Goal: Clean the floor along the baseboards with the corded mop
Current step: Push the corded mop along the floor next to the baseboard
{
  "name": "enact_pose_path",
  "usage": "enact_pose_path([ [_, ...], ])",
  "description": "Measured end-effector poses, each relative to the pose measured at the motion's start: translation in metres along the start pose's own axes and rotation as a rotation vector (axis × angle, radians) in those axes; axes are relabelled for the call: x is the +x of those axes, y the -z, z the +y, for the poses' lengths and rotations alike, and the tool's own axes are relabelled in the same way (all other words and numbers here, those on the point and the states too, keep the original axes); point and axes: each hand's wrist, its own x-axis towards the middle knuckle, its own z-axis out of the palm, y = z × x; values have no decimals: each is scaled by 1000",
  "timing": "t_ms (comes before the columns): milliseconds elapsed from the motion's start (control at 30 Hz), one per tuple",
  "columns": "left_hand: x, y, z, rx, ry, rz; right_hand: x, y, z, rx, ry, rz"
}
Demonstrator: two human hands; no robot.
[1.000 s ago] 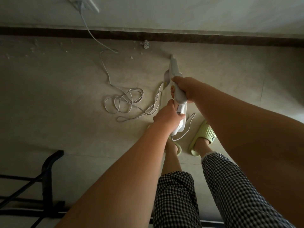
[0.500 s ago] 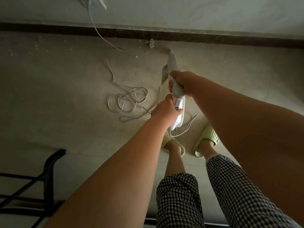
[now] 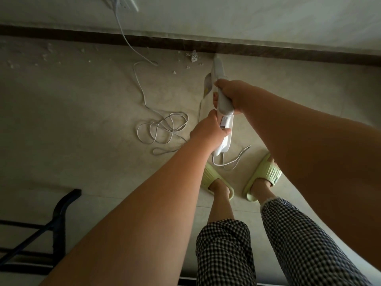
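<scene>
Head view: we hold the mop [image 3: 223,112] in both hands, right hand [image 3: 233,96] curled round the upper handle, left hand [image 3: 208,131] gripping just below. Its far end sits at the baseboard [image 3: 288,52], beside debris [image 3: 193,56]. The cord [image 3: 162,129] lies coiled on the floor [image 3: 72,112], left of the mop. We'd best sweep along the baseboard, keep both grips firm and steer clear of the coil.

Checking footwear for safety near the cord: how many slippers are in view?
2. One slipper is on the person's left foot, partly hidden by the left forearm; the other slipper is on the right foot, beside the cord loop.
</scene>
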Motion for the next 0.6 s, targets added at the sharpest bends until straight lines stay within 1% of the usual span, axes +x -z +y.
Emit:
enact_pose_path([
  [367,-2,10,-16,-29,9,-1,8,-20,4,-10,-31,11],
  [600,-3,19,-26,-25,10,14,9,-36,4,-32,-13,-6],
])
